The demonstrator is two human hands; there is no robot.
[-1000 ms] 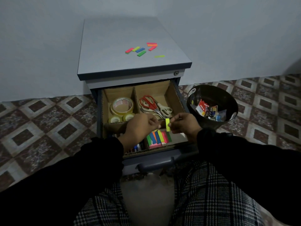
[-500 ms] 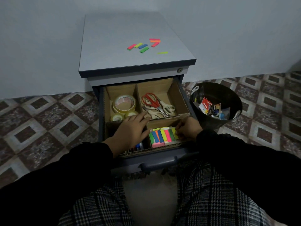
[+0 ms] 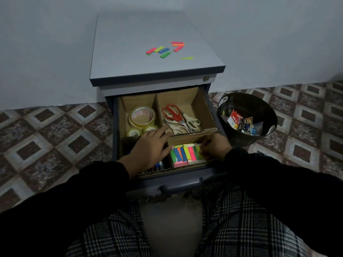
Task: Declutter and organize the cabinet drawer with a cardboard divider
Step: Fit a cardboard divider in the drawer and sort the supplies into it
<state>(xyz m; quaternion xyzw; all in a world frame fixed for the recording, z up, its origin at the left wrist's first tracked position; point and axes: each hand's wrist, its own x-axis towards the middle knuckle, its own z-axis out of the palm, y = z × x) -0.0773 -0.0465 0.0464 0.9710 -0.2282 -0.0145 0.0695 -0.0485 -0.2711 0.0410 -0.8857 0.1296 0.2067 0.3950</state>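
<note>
both hands rest in the drawer beside sticky flags.

Grey cabinet with a dark blue edge, centre frame. Brown cardboard divider in the drawer. Red-handled scissors over cream-handled ones. Neon flags: green, blue, orange, yellow, pink. Black bin at right. Brown and cream diamond floor. Black sleeves, plaid trousers below.
</note>
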